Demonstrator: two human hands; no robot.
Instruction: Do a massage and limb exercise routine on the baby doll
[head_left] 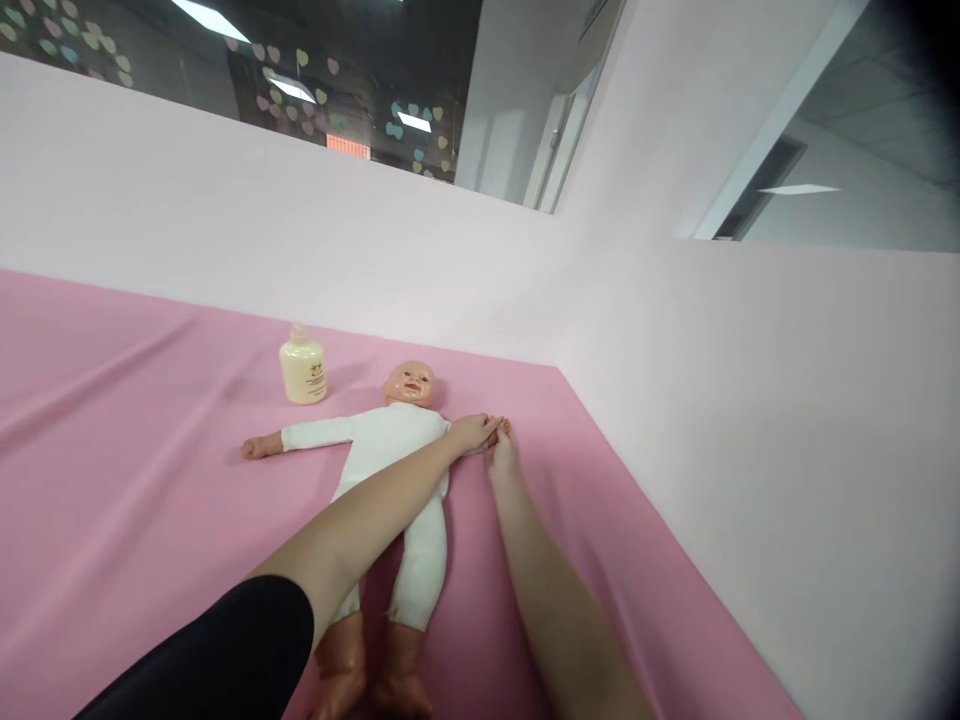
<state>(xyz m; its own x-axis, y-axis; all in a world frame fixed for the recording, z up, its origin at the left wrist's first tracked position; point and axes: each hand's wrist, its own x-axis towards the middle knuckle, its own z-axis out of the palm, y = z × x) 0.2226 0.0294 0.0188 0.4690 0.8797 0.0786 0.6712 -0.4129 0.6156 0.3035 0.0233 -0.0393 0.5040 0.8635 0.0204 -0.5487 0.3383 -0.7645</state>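
At the left of the pink sheet [112,400] stands a cream lotion bottle [303,372], upright, well apart from both of your hands and just beside the doll's head. The baby doll [390,450] lies on its back in a white suit, head toward the pale wall [750,400] and feet toward you, so its long axis runs roughly away from you; its one arm is stretched out flat toward the bottle's side, the small hand bare on the sheet. Your left arm, in a short black sleeve [232,650], crosses over the doll's trunk on a slant, and your left hand [472,433] rests at the doll's other arm, out by its hand, fingers curled loosely about it (whether they truly grip it or only lie on it you cannot tell from here, since the doll's arm is hidden beneath them). Just to the right, your right hand [501,455] comes up along the doll's side and meets the left at that same spot, fingertips touching it, its fingers seeming bent rather than spread. Both hands sit equally close to that arm; the left reaches across the body, the right straight in.
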